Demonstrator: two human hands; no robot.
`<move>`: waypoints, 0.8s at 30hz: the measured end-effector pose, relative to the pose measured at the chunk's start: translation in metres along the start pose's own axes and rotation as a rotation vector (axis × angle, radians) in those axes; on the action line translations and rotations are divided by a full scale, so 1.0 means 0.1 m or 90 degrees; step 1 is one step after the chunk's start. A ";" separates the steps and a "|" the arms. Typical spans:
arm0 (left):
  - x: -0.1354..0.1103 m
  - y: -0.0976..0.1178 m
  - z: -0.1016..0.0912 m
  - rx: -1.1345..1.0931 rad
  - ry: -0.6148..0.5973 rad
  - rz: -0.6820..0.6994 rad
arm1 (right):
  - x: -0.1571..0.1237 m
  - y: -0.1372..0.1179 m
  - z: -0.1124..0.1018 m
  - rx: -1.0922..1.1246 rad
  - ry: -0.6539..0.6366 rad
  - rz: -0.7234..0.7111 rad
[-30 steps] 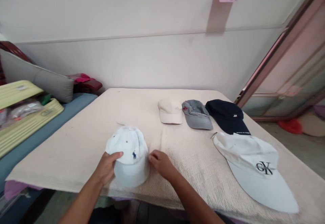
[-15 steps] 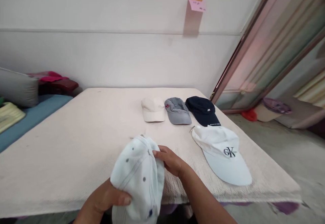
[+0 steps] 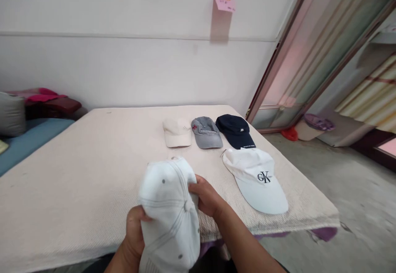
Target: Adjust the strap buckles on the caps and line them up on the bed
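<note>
A white baseball cap (image 3: 168,211) is held over the table's near edge, its crown seams and top button turned up toward me. My left hand (image 3: 134,229) grips its left side, thumb on the outside. On the cap's right edge my right hand (image 3: 206,196) is closed, with the thumb on the fabric; the other fingers are partly hidden. Beyond lie a cream cap (image 3: 177,132), a grey cap (image 3: 206,132) and a navy cap (image 3: 234,130) side by side. Nearer on the right rests a white cap with black "CK" lettering (image 3: 256,182).
The caps lie on a table with a cream cloth (image 3: 77,182). A white wall (image 3: 123,70) stands behind it. At left are a grey cushion (image 3: 12,114) and a blue surface (image 3: 40,132); at right, a lined bin (image 3: 312,127) stands on the floor.
The held cap has turned, bringing its top button into view. My left hand has shifted up along its side. The camera view has swung a little to the right.
</note>
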State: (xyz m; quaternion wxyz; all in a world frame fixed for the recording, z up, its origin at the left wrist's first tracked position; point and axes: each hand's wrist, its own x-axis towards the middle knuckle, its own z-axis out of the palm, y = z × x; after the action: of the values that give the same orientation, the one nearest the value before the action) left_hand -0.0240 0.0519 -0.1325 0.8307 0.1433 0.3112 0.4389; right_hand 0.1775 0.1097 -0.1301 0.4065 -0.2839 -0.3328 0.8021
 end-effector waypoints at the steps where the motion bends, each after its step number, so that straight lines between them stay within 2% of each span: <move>1: 0.00 -0.01 -0.03 0.008 0.013 0.014 | -0.01 -0.02 -0.02 0.029 0.006 -0.009; 6: 0.03 0.02 -0.02 0.053 0.078 0.100 | -0.06 -0.18 -0.11 0.115 -0.013 -0.071; 10: 0.00 0.12 0.10 0.030 0.025 0.137 | -0.15 -0.27 -0.15 0.090 -0.100 -0.063; 13: -0.04 0.20 0.15 0.012 -0.002 0.143 | -0.24 -0.30 -0.21 0.063 -0.132 -0.036; 15: -0.06 0.25 0.18 0.008 0.032 0.119 | -0.30 -0.29 -0.27 0.045 -0.149 -0.013; 19: -0.05 0.32 0.23 0.003 0.183 0.039 | -0.37 -0.26 -0.36 0.003 -0.178 0.026; 21: -0.03 0.33 0.24 0.011 0.234 0.026 | -0.38 -0.26 -0.38 -0.015 -0.193 0.041; 24: -0.01 0.31 0.26 0.056 0.191 0.071 | -0.36 -0.31 -0.37 -0.026 -0.197 0.042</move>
State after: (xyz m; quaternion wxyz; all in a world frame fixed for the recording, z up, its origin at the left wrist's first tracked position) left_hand -0.0273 0.0700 -0.0970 0.7424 0.1295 0.4421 0.4865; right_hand 0.2370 0.1040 -0.1228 0.3177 -0.1762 -0.3983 0.8422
